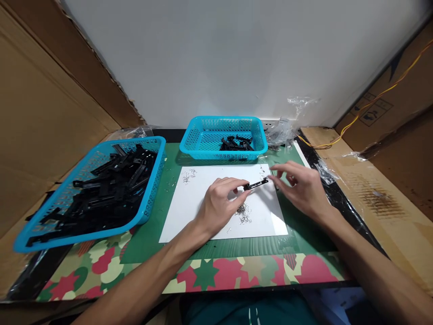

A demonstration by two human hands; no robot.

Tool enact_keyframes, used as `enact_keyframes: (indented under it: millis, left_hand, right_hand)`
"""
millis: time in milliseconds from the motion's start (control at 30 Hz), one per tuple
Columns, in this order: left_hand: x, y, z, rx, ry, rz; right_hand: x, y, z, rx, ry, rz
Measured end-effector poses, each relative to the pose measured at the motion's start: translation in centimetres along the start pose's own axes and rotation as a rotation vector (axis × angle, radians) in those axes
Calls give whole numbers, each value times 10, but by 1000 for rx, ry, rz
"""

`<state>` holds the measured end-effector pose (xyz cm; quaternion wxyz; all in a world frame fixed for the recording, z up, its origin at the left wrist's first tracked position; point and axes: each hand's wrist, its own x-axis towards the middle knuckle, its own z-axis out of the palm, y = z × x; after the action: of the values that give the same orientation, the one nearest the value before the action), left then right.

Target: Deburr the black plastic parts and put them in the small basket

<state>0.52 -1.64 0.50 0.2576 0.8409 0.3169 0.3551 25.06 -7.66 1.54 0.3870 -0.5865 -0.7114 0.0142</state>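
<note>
Between the thumb and fingertips of my left hand (225, 201) is a narrow black plastic part (257, 184), held by its left end above a white sheet (196, 212). My right hand (299, 183) is at the part's other end, thumb and forefinger curled close together in a loose pinch. Whatever is between those fingertips is too small to make out. Below the part, small thin metal pieces, like wire springs (244, 214), lie in a loose pile on the sheet. A second small cluster of metal pieces (188, 176) lies at the sheet's upper left.
At left, a large blue basket (154, 180) is heaped with black plastic parts (118, 185). A smaller blue basket (223, 156) at the back holds several black pieces. Clear plastic bags (282, 131) lie beside it. Cardboard (382, 189) and a yellow cable (345, 131) are at right.
</note>
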Motion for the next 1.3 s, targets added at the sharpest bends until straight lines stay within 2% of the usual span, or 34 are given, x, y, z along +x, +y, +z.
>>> enact_keyframes:
  millis: [33,100,167,300,467,533,600,667,733,800,900,1067,1300]
  left_hand:
    - [0,-3,0,15,-6,11]
    - [0,-7,1,47,-39,37]
    - [0,-10,1,96,-87,56]
    - [-1,-11,2,199,-147,85]
    - [-1,-11,3,245,-138,185]
    - [-1,-11,2,264,-145,220]
    - [-1,-10,2,276,-157,242]
    - [-1,-9,2,278,-165,250]
    - [-1,-9,3,273,-170,248]
    - [-2,-8,5,251,-169,235]
    - [-3,-8,7,212,-166,227]
    - [-3,-9,9,225,-184,257]
    - [-3,-8,10,256,-173,288]
  right_hand:
    - [2,5,-3,-46,-13,114]
    - [4,14,-9,-140,-130,308]
    - [6,20,-11,-189,-276,416]
    - [7,21,-8,-199,-415,470]
    - [8,19,-6,-191,-454,443]
    - [8,21,-9,-172,-469,475]
    - [8,21,-12,-86,-466,558]
    - [8,19,-12,98,-407,595]
    - [7,13,-9,312,-305,512]
    - [7,4,-3,466,-245,357]
    - [6,-12,10,558,-274,216]
    - [4,-22,25,631,-314,224]
    - [1,-23,26,593,-299,266]
